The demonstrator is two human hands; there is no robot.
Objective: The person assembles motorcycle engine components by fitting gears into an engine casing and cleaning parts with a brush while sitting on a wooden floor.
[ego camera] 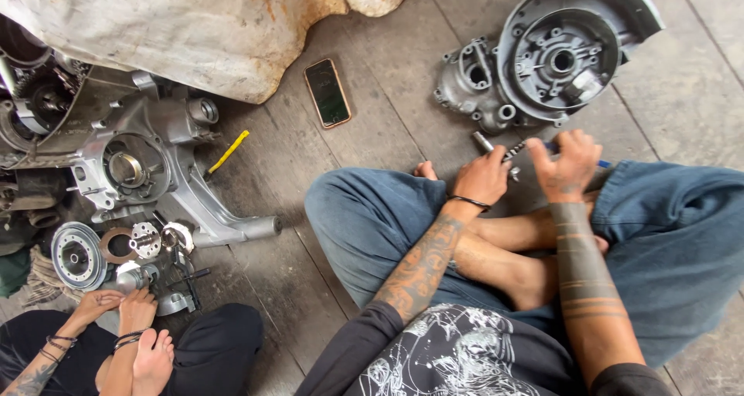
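- Floorboards [372, 47] of worn grey wood run slantwise under everything; the person sits cross-legged on them.
- Left hand [482, 180] is clenched around a small metal tool [496, 149], above the knees, just below the grey engine casing [554, 55].
- Right hand [572, 163] grips the tool's other end, touching it.
- A phone [327, 92] lies flat on the boards, well apart.
- At far left, a larger engine block [132, 163] and loose round parts [77, 253] sit near a co-worker's hands [120, 307].
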